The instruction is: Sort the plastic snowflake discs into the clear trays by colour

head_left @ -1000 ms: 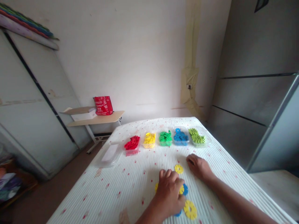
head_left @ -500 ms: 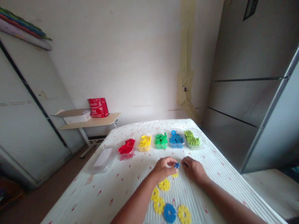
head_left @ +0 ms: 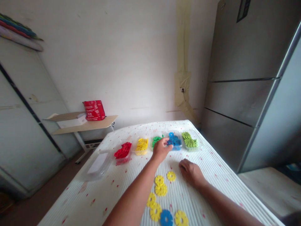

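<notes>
Currently, the left hand (head_left: 161, 149) is at the tub of blue pieces (head_left: 174, 141), its thumb and fingers curled in a narrow pinch shape at that tub's near left side; blue shows between the fingertips, but I cannot tell whether a piece is gripped or only lies behind them. The same hand partly covers the tub of green pieces (head_left: 156, 140). The right hand (head_left: 191, 172) rests on the white, red-flecked tablecloth (head_left: 131, 188) with its fingers loosely folded under, and whether anything is inside them cannot be told. Just to the left of it lies a single yellow disc (head_left: 171, 176), notched round the edge and with a hole in the middle. Two more yellow discs (head_left: 161, 189) touch each other beside that one, and nearer the person another touching yellow pair (head_left: 155, 212) lies next to a blue disc (head_left: 166, 217), with one last yellow disc (head_left: 181, 218) on the blue one's other side. The row of clear tubs also has red pieces (head_left: 123, 150), yellow pieces (head_left: 142, 144) and, at the right end, light green pieces (head_left: 189, 140). A clear tray (head_left: 107, 168) with a white slab (head_left: 97, 163) sits at the left end.
</notes>
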A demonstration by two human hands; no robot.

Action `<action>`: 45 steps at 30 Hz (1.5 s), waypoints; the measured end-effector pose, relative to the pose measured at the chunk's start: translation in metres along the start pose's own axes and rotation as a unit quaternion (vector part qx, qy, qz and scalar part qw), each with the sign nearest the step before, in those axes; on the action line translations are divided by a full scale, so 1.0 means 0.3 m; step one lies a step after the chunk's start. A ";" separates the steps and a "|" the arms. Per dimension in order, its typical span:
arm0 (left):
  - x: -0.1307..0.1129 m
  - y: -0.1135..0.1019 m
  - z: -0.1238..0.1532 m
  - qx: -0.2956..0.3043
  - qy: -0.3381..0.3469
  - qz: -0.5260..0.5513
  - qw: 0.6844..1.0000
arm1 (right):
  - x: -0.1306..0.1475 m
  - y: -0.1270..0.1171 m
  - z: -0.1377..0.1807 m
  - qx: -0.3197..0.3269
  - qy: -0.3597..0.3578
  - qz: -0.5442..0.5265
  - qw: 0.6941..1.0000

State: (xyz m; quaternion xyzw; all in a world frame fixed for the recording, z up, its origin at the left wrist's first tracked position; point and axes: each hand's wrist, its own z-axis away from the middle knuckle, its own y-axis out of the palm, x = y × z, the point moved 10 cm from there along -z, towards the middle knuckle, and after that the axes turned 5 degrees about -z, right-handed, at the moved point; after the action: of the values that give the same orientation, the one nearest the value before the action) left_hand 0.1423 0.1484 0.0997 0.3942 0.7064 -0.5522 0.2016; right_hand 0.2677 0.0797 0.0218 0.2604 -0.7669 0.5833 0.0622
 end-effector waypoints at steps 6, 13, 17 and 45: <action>-0.061 0.009 -0.058 -0.080 0.067 -0.136 0.985 | 0.006 -0.005 0.002 -0.002 -0.003 -0.005 1.000; 0.078 -0.070 0.154 -0.076 0.091 -0.196 0.974 | 0.012 -0.008 0.005 0.034 0.012 -0.018 0.999; 0.280 -0.169 0.310 -0.057 0.029 -0.199 0.978 | 0.086 0.001 0.010 0.070 -0.027 -0.061 0.995; 0.469 -0.318 0.426 -0.110 -0.078 -0.145 0.980 | 0.320 0.148 -0.065 0.249 -0.040 -0.122 0.960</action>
State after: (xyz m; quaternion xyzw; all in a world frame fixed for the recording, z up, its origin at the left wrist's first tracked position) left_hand -0.0368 0.0680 0.0182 0.2191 0.7944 -0.5238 0.2161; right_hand 0.1604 0.0747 0.0279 0.3823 -0.5612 0.7332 0.0354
